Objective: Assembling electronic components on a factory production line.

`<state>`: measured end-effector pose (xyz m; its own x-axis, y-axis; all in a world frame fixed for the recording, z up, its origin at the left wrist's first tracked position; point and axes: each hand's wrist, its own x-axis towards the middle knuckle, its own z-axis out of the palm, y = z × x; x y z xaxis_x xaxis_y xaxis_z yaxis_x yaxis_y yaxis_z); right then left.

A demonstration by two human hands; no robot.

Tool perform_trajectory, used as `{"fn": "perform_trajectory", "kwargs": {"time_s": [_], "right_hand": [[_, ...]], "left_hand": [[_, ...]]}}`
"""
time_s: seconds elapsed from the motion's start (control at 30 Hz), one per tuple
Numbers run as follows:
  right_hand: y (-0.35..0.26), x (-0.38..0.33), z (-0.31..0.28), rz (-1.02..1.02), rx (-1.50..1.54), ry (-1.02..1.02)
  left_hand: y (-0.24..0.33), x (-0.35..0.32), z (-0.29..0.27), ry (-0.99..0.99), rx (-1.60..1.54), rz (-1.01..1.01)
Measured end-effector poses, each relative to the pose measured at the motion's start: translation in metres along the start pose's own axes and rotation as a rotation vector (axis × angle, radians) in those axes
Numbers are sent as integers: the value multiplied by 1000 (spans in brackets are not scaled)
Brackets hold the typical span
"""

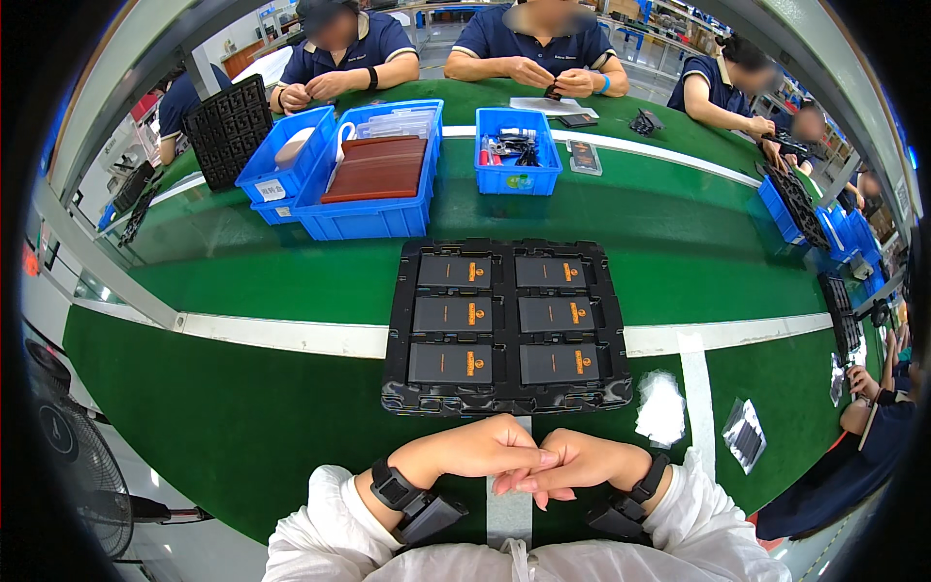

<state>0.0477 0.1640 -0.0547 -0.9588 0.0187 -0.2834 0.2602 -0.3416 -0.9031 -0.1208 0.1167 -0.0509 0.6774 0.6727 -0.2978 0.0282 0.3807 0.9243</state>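
In front of my body, my left hand and my right hand meet with their fingers folded over one another. Both look closed, and no object shows in them. A black strap with a dark box-shaped device sits on each wrist. Just beyond my hands lies a black plastic tray, its near edge close to my knuckles. Flat dark rectangular pieces with orange marks, such as the near-left piece and the near-right piece, fill its compartments in two columns.
Right of the tray lie a clear plastic bag and a bag with dark contents. Beyond stand a blue bin with brown folders and a small blue bin. Several co-workers sit across the green table. A fan stands at left.
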Motion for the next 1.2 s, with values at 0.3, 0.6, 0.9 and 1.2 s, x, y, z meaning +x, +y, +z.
{"fn": "perform_trajectory", "kwargs": {"time_s": [0.3, 0.6, 0.9, 1.2], "right_hand": [[1, 0, -2, 9, -4, -29], [-3, 0, 0, 16, -2, -16], [5, 1, -2, 2, -12, -3], [-1, 0, 0, 22, 17, 17]], "left_hand": [[-3, 0, 0, 1, -10, -3], [-3, 0, -1, -4, -4, 10], [-3, 0, 0, -5, -1, 9], [-1, 0, 0, -6, 11, 2]]}}
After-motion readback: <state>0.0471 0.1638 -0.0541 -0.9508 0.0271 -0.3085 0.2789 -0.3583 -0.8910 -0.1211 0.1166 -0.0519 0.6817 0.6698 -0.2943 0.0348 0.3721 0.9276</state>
